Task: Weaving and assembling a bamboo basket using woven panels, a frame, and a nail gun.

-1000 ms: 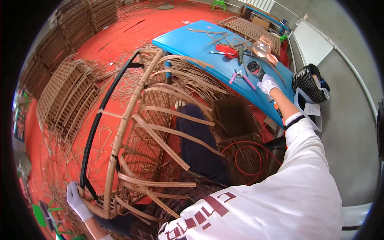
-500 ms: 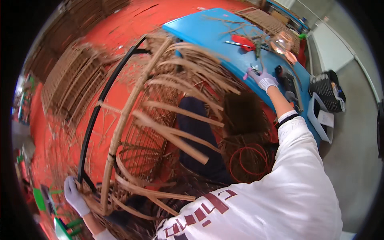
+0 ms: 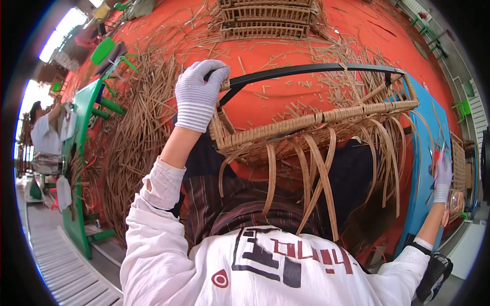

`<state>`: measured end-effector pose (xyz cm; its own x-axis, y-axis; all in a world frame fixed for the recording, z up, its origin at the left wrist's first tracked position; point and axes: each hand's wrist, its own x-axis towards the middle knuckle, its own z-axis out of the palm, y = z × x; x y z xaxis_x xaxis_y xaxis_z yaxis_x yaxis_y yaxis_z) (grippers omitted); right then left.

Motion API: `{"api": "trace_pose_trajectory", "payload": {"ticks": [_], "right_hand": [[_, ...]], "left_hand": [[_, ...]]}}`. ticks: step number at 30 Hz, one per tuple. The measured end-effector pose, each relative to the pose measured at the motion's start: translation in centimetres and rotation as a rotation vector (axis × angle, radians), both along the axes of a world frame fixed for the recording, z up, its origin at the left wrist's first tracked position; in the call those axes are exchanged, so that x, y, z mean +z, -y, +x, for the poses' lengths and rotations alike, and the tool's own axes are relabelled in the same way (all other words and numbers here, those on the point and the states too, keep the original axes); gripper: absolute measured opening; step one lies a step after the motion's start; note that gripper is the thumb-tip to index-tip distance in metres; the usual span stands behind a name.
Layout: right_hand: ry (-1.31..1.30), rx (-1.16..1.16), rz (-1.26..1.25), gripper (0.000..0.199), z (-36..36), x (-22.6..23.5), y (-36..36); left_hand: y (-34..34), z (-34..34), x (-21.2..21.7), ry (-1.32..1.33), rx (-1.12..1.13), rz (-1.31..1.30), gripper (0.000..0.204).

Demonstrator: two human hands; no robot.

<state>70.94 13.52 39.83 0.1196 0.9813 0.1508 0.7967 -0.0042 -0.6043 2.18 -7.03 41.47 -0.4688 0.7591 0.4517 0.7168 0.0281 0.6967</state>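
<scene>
A half-woven rattan basket (image 3: 306, 122) with a black frame bar (image 3: 306, 69) lies tilted across my lap. Several loose strips (image 3: 271, 178) hang from its near rim. My left hand (image 3: 199, 94), in a pale striped glove, has its fingers curled over the basket's left corner, by the end of the black bar. At the far right my gloved right hand (image 3: 442, 178) reaches over the blue table (image 3: 421, 168). Something small and red shows by its fingertips, too small to tell whether the hand holds it.
Piled rattan strips (image 3: 138, 137) cover the red floor (image 3: 245, 56) to the left. Stacked woven panels (image 3: 265, 20) stand at the back. A green table (image 3: 79, 168) is on the left, a person (image 3: 46, 130) beyond it. A woven panel (image 3: 457, 163) lies past the blue table.
The view has swung left, so the basket and blue table appear turned and farther right. My left hand stays at the basket's corner. My right hand remains over the table.
</scene>
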Motion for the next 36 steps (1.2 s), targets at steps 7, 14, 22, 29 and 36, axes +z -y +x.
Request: {"api": "trace_pose_trajectory", "payload": {"ticks": [7,14,22,29,36], "right_hand": [[0.234,0.983,0.465,0.059,-34.5,9.4,7.6],[0.259,1.331,0.536,0.046,-46.6,5.2,6.5],[0.311,1.425,0.399,0.058,-48.5,4.4,5.9],[0.328,1.372,0.447,0.054,-50.0,3.2,6.1],[0.548,1.371,0.693,0.045,-51.0,2.2,5.4]], "left_hand": [[0.1,0.3,-0.5,-0.329,0.071,0.115,0.009],[-0.9,0.8,-0.4,-0.387,0.050,0.213,0.007],[-0.5,0.1,-0.6,-0.389,0.033,0.187,0.005],[-0.6,0.4,-0.4,-0.414,0.009,0.206,0.005],[-0.5,0.5,-0.4,-0.422,0.006,0.202,0.006]]}}
